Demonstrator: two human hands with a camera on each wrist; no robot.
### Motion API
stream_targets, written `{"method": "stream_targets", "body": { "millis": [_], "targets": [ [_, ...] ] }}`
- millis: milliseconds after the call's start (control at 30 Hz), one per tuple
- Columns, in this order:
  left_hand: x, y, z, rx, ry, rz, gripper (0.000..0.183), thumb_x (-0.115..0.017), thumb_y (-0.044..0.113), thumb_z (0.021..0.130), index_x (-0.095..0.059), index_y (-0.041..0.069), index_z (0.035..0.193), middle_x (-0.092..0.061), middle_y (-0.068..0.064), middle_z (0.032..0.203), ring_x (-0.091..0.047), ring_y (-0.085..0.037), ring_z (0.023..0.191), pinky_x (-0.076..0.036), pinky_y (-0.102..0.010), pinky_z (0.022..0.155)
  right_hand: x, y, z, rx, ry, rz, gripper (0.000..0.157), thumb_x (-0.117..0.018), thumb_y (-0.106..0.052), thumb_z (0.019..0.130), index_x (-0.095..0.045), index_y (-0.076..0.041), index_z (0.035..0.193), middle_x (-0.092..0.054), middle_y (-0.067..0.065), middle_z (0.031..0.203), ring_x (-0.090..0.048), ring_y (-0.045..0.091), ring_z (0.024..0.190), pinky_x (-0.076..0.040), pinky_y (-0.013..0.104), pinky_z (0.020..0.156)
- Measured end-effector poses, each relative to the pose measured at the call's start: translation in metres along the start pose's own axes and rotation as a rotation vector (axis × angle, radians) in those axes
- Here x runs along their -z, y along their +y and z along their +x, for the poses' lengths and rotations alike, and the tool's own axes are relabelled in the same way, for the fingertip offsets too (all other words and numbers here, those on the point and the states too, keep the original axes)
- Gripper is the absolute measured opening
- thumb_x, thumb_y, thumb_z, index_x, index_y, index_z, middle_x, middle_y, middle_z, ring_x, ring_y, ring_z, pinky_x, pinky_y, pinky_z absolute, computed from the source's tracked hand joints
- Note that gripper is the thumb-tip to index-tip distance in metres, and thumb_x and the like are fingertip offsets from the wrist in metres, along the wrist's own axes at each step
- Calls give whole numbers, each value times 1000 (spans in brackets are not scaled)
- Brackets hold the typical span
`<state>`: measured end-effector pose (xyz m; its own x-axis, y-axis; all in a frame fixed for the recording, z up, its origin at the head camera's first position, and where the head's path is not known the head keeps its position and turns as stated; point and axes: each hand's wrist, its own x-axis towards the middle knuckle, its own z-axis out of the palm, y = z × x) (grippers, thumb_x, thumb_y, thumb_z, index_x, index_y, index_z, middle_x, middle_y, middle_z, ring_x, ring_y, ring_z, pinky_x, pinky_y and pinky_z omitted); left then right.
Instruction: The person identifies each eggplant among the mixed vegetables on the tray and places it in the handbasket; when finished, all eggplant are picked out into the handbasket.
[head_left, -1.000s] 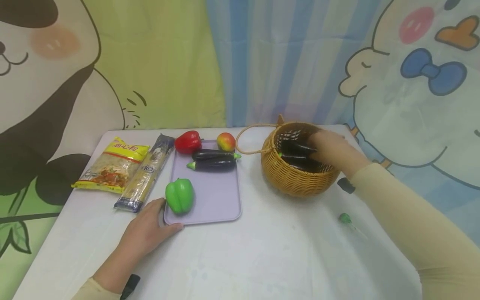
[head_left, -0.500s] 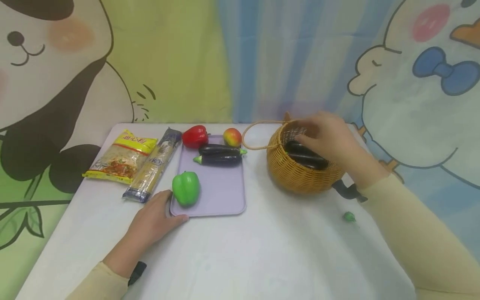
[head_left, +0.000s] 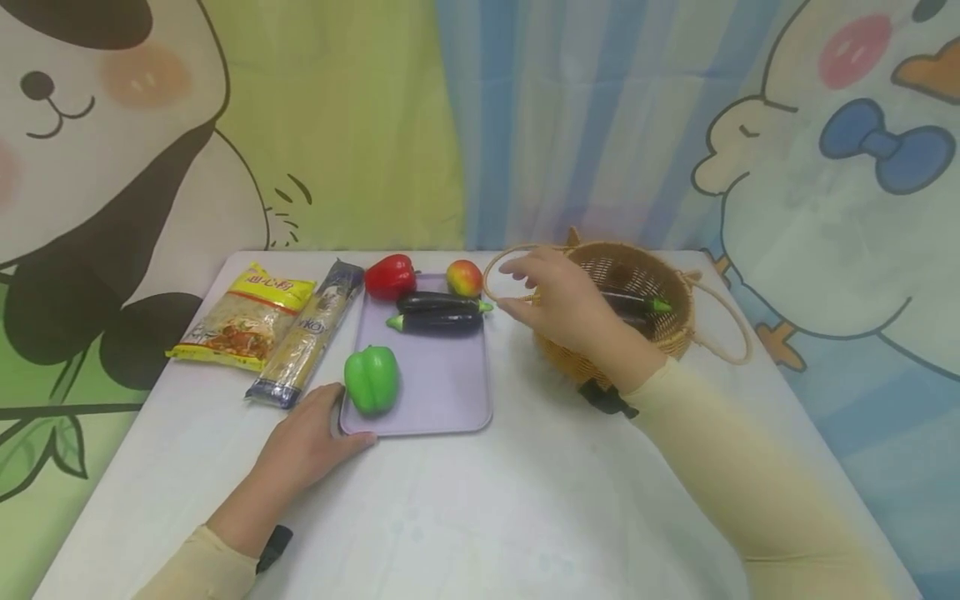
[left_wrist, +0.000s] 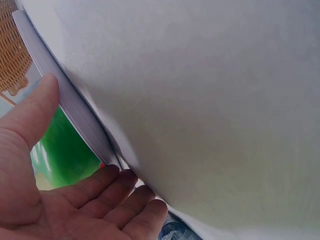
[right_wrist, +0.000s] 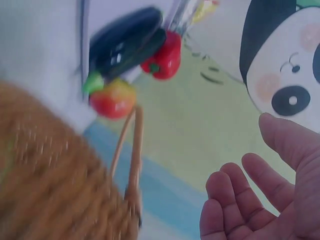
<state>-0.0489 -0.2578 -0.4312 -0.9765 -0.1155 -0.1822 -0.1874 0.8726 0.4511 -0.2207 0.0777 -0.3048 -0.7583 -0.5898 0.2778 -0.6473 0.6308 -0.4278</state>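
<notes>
At the near left corner of a lilac tray, my left hand rests with its thumb on the front rim and its fingers along the left side. In the left wrist view the fingers look extended and relaxed. A green bell pepper sits on the tray beside that hand. Two eggplants, a red bell pepper and a red-yellow fruit lie at its far end. Over the left side of a wicker basket is my right hand, fingers loosely bent, holding nothing. Dark eggplants lie inside the basket.
Left of the tray lie a yellow food packet and a long clear pack with dark blue ends. The basket has loop handles on both sides. A cartoon-printed curtain hangs behind the table.
My right hand has come out of the basket and moved left over its rim, with nothing held. The basket's eggplants now show a green stem at right. My left hand stays by the tray.
</notes>
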Motion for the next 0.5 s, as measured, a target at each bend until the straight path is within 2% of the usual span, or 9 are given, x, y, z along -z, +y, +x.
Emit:
{"method": "stream_targets", "body": {
  "millis": [233,367,500],
  "targets": [
    [1,-2,0,1,2,-6,102,-82,55,84,-38,-2,157,-45,-31,157,-45,-52,144,-39,-71,117,-43,-12,15,60,-51,-28,40,-82,-27,92,-71,-12,128,-67,7,112,-67,25,101,-60,38,89],
    [0,-1,-1,5,-1,-13,102,-82,54,85,-38,-2,157,-45,-31,157,-45,-52,144,-39,-70,117,-63,-12,21,29,-100,-74,43,-80,-31,93,-70,-13,131,-66,6,116,-64,24,104,-58,40,93],
    [0,1,-2,14,-3,-10,101,-83,55,84,-39,-1,157,-46,-30,157,-45,-52,144,-41,-70,117,-79,-11,24,-12,-136,-81,45,-80,-34,93,-69,-16,133,-67,6,126,-64,26,117,-57,44,104]
  ]
}}
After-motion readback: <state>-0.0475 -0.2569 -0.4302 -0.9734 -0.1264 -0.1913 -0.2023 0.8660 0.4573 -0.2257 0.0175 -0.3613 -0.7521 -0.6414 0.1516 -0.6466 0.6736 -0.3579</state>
